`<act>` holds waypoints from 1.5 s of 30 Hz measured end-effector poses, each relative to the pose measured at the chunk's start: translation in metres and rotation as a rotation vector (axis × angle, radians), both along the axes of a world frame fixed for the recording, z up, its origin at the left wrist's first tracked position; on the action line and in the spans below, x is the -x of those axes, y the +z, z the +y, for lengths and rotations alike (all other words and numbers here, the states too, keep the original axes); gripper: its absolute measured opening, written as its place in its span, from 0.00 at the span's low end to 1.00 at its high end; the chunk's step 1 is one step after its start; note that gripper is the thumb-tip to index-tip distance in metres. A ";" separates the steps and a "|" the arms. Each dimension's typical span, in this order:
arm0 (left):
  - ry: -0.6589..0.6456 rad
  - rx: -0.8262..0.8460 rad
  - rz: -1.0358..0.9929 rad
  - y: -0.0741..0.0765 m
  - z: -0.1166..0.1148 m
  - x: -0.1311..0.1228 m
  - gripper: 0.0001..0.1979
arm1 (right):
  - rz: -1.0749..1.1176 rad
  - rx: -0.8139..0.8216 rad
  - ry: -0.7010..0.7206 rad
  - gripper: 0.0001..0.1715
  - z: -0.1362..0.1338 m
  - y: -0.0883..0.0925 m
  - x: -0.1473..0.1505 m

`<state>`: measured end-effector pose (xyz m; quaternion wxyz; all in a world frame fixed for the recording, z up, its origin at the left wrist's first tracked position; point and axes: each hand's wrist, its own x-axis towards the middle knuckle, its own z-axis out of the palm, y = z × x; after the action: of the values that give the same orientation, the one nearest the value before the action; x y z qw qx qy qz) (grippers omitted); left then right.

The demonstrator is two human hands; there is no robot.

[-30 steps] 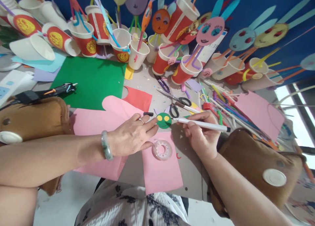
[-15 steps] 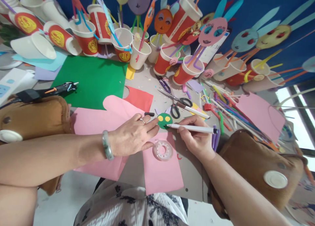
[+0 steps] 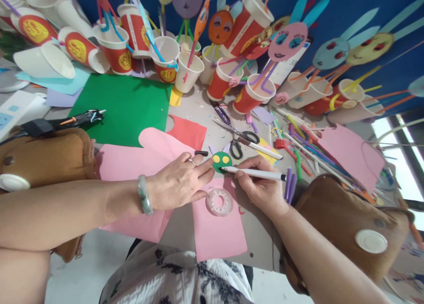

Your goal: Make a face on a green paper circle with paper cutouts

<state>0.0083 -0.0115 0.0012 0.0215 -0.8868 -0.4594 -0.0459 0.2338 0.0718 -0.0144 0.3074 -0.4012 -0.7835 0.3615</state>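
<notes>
A small green paper disc (image 3: 218, 166) with two yellow circles lies on the table. In my right hand (image 3: 262, 184) is a white marker (image 3: 261, 174), its dark tip on the lower part of the disc, where a dark line shows. My left hand (image 3: 180, 182) lies flat with its fingers apart, fingertips at the disc's left edge, palm over pink paper (image 3: 122, 162). A black pen cap (image 3: 201, 153) sits just above its fingers. Below the disc, a clear tape roll (image 3: 219, 202) rests on a pink strip (image 3: 218, 242).
Scissors (image 3: 236, 147) and a second marker (image 3: 261, 148) lie beyond the disc. Green paper (image 3: 126, 109) is at the back left, red-and-white cups (image 3: 250, 98) with paper faces along the back. Straws (image 3: 311, 149) and a brown bag (image 3: 351, 224) are on the right.
My right hand and the marker have shifted slightly left, and the tip has moved left across the green disc. My left hand stays in place.
</notes>
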 end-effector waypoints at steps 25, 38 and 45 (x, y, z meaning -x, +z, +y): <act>0.013 0.038 0.026 0.002 0.000 0.000 0.22 | -0.005 -0.078 0.007 0.06 0.002 0.001 0.002; 0.000 0.015 0.020 0.000 0.000 0.000 0.23 | -0.005 -0.072 0.024 0.06 0.001 0.003 0.001; 0.000 0.010 0.016 0.000 0.000 0.000 0.23 | -0.013 -0.084 0.037 0.06 0.002 0.006 0.002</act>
<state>0.0081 -0.0112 0.0008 0.0208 -0.8872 -0.4595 -0.0367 0.2315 0.0735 -0.0080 0.3125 -0.3758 -0.8071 0.3312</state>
